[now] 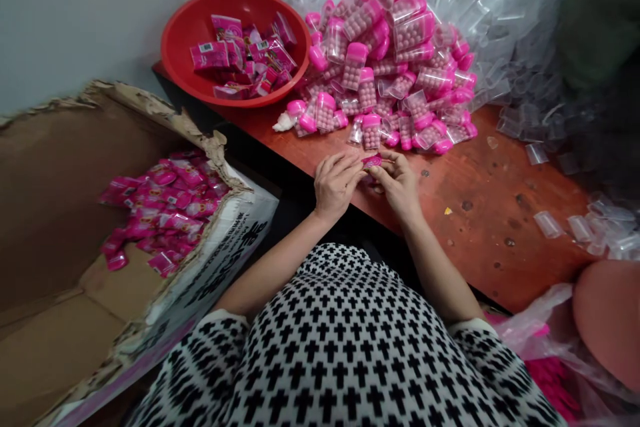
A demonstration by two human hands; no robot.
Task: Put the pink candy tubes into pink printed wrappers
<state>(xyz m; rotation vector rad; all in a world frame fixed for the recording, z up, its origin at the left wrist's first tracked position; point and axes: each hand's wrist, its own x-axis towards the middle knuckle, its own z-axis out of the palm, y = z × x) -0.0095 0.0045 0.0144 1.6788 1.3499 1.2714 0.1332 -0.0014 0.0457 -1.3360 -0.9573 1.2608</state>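
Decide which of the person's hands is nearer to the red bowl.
Left. The left hand lies below and right of the red bowl; the right hand sits farther right, beyond the pink packet both pinch.

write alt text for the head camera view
A left hand and right hand pinch a small pink item over a table, before a pile of pink-capped bottles. A red bowl and a torn cardboard box hold pink packets.

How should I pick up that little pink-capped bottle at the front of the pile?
Pinch the bottle across its clear body, just below the pink cap, coming from the near table side. It sits at the pile's front edge with nothing stacked on it, so its neighbours should stay put. The left hand and right hand hold a small pink item.
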